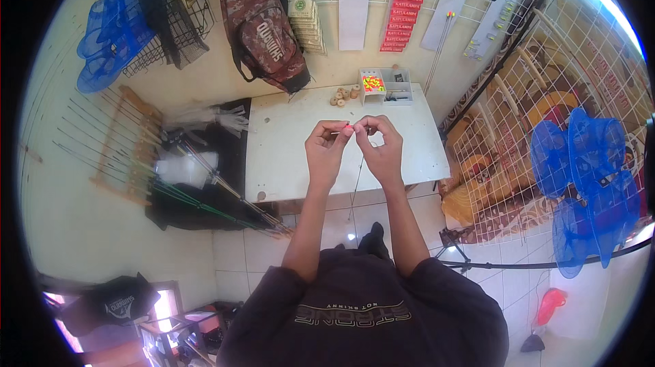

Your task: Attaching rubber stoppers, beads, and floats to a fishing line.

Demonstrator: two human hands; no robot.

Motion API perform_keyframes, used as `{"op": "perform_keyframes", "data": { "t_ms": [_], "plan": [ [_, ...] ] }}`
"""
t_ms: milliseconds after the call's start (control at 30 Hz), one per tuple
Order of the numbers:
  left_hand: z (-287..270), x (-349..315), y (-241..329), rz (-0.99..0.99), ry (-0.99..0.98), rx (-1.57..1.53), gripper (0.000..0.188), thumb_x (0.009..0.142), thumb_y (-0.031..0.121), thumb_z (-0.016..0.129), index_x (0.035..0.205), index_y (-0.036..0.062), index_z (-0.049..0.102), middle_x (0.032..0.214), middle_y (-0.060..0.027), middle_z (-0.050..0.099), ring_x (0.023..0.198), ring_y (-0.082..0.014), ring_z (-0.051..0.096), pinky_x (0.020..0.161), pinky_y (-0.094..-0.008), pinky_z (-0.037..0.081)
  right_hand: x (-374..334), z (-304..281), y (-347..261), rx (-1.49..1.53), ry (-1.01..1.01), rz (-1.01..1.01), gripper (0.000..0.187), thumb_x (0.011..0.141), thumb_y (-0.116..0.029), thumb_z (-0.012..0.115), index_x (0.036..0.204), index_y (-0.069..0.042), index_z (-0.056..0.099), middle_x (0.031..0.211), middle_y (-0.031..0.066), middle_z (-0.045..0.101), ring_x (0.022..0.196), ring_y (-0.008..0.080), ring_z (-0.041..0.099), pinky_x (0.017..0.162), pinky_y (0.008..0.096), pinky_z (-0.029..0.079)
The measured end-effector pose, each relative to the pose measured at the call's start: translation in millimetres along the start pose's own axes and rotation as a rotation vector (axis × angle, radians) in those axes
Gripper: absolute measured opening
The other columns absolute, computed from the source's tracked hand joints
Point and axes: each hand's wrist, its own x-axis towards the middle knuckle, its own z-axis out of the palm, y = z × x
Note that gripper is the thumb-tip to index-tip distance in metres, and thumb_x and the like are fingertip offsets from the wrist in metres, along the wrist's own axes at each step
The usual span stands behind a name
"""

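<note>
Above the white table (pixel 286 155), my two hands meet with their fingertips nearly touching. A small bright red-pink piece (pixel 348 128) is pinched between the thumb and forefinger of my left hand (pixel 326 155). My right hand (pixel 382 155) is closed in a pinch right beside it; its fingertips hide whatever they hold. Below the right hand a thin dark strand or stick (pixel 356 182) hangs down past the table's front edge; where its upper end goes I cannot tell.
At the table's back stand a white divided tray (pixel 399 101) with small yellow and red pieces, and several cork-coloured spools (pixel 341 99). A camouflage rod bag (pixel 263 32) hangs behind. Fishing rods (pixel 218 179) lean at left; blue mesh nets (pixel 580 169) hang at right.
</note>
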Motion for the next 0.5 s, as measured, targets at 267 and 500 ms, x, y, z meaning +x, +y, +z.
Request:
{"op": "perform_keyframes", "data": {
  "t_ms": [267, 500],
  "plan": [
    [2.1, -0.1, 2.5, -0.014, -0.005, 0.029, 0.014, 0.086, 0.007, 0.068, 0.095, 0.0007, 0.060, 0.092, -0.0053, 0.061, 0.085, -0.0101, 0.056, 0.075, -0.0248, 0.048, 0.8, -1.0, 0.5, -0.005, 0.008, -0.017, 0.008, 0.081, -0.004, 0.067, 0.088, -0.002, 0.063, 0.082, 0.0048, 0.062, 0.073, 0.0144, 0.056, 0.064, 0.0268, 0.043],
    [0.7, -0.8, 2.7, -0.004, 0.007, 0.014, 0.016, 0.085, 0.007, 0.069, 0.097, -0.0016, 0.061, 0.090, -0.0059, 0.063, 0.083, -0.0097, 0.057, 0.076, -0.0229, 0.047, 0.3, 0.5, -0.3, -0.011, 0.002, -0.011, 0.009, 0.081, -0.004, 0.067, 0.087, -0.002, 0.063, 0.080, 0.0051, 0.062, 0.072, 0.0146, 0.056, 0.064, 0.0270, 0.043]
  ]
}}
